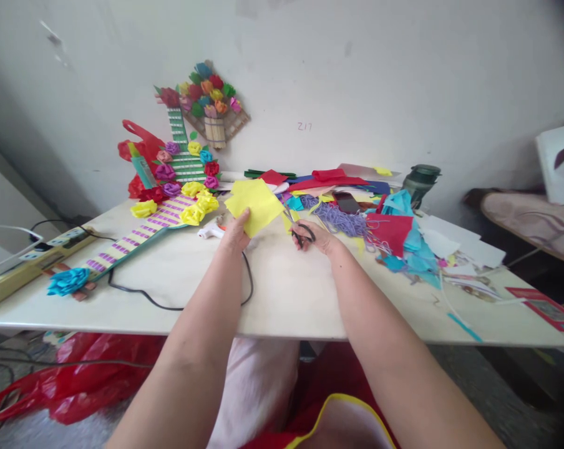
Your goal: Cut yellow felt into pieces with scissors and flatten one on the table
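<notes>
Yellow paper sheets (pixel 256 202), seemingly more than one layer, are pinched at their lower edge by my left hand (pixel 239 232), thumb on top. My right hand (pixel 310 237) grips a pair of scissors (pixel 303 233) by the dark handles, blades pointing up and left to the right edge of the paper. A small yellow piece (pixel 289 218) shows beside the blades; whether it is still joined to the sheet I cannot tell. Just left of my left hand lies a white glue gun (pixel 211 231), partly hidden by my hand and the paper.
Left, a flower-trimmed guitar-shaped craft (pixel 136 234) lies before an upright one (pixel 188 165). A power strip (pixel 38 255) and black cable (pixel 146 299) are left too. Right are purple shredded strands (pixel 340 218), a phone (pixel 346 202), blue scraps (pixel 417 249) and a dark bottle (pixel 420 184).
</notes>
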Action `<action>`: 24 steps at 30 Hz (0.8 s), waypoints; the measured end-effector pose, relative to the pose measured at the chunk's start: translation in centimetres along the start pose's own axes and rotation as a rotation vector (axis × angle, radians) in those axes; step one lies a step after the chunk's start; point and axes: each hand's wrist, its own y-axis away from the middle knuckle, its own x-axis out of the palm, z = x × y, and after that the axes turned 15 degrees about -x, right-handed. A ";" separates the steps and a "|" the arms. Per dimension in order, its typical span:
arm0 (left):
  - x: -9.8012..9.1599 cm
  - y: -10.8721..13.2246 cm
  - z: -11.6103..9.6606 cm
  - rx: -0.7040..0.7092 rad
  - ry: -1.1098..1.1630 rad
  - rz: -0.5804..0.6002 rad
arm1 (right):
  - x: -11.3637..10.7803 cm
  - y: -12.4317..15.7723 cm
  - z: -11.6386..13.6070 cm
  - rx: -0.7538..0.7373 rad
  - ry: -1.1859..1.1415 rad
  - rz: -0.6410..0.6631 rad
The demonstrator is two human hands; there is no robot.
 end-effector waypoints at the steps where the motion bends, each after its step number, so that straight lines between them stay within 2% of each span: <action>1: 0.0 0.0 0.0 -0.002 -0.006 -0.004 | 0.0 0.0 -0.2 -0.009 0.006 -0.001; 14: 0.0 0.2 0.0 -0.036 -0.015 -0.023 | 0.1 -0.3 -1.4 -0.053 0.048 -0.028; 24: 0.0 0.1 -0.1 -0.048 -0.035 -0.055 | 0.0 -0.3 -1.5 -0.017 0.081 -0.049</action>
